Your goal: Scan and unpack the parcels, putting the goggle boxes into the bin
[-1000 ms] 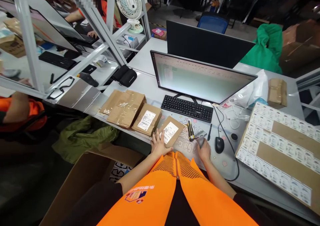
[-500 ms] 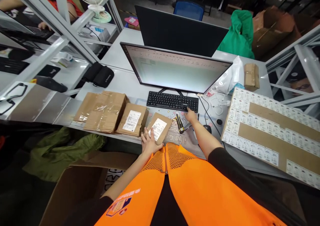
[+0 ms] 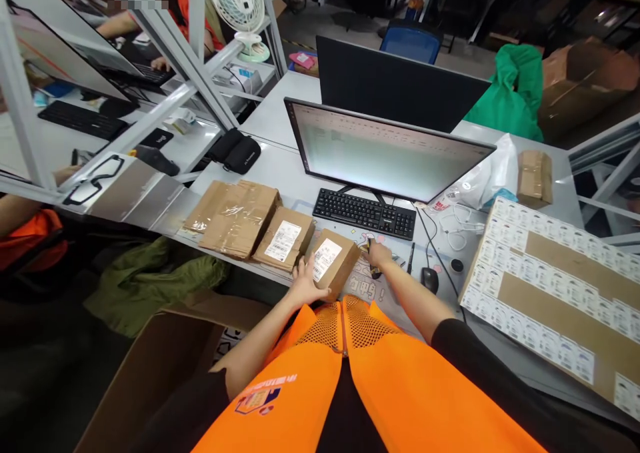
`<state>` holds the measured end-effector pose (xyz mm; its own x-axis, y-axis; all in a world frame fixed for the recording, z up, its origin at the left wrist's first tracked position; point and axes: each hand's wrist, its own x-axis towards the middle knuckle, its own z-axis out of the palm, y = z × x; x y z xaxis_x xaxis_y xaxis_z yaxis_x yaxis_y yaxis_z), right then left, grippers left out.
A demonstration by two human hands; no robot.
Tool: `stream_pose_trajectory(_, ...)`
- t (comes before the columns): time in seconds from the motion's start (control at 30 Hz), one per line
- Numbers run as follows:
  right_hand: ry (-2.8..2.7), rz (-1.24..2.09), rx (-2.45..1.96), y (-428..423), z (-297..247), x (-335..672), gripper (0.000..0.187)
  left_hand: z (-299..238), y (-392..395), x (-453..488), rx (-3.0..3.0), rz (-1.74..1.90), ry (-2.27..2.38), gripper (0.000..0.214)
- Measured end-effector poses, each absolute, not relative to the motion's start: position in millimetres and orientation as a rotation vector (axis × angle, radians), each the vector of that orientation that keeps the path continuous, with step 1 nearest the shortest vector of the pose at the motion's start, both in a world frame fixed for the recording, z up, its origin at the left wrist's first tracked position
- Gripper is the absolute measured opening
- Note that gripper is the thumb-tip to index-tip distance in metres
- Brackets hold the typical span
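While the person's left hand [image 3: 304,286] wraps a spread grip around the near left corner of a labelled carton [image 3: 344,261], on the near side of the keyboard [image 3: 363,213], that carton will probably handle as light and fairly stiff, best held by opposite edges. Just nearer than the keyboard, the right hand [image 3: 381,255] meets a cutter [image 3: 375,272]; how closed its grip is cannot be told. Behind the keyboard stands a monitor [image 3: 385,153].

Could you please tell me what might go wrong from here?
The left hand is on a labelled box, with the right hand at a box cutter nearby: a slip might cut the left hand. The box is near the desk's front edge, so it could slide off if pushed.
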<state>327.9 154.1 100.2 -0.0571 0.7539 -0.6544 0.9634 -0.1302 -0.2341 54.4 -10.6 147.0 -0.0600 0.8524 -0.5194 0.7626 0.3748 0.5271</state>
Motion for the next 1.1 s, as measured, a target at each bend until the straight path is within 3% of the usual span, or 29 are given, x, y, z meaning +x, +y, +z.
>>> stream_pose_trajectory(0.07,1.797,-0.959,1.943,140,95,323,0.083,144,-7,39,1.369,0.246,1.646,0.141)
stream_pose_trajectory(0.2,1.86,-1.045,2.062,130,93,332,0.072,135,9,18,1.223,0.342,1.369,0.126)
stream_pose_trajectory(0.33,1.801,-1.698,2.37,125,103,362,0.052,143,43,23,1.359,0.376,1.488,0.074)
stream_pose_trajectory(0.4,1.596,-2.071,2.355,121,111,378,0.043,154,56,41,1.541,0.302,1.593,0.068)
stream_pose_trajectory(0.47,1.476,-2.25,2.233,117,119,389,0.034,164,60,67,1.7,0.157,1.691,0.08)
stream_pose_trajectory(0.57,1.563,-2.155,2.098,119,128,395,0.042,171,52,101,1.835,-0.104,1.769,0.132)
stream_pose_trajectory(0.63,1.738,-1.979,2.039,124,132,394,0.045,170,50,109,1.911,-0.201,1.753,0.146)
stream_pose_trajectory(0.83,2.073,-1.54,1.922,138,133,385,0.034,164,92,80,2.265,-0.265,1.241,0.143)
stream_pose_trajectory(1.0,2.123,-1.351,1.977,118,129,373,0.055,159,104,62,2.299,-0.206,1.164,0.138)
stream_pose_trajectory(1.1,2.166,-1.28,1.985,98,128,366,0.056,155,97,58,2.331,-0.115,1.169,0.134)
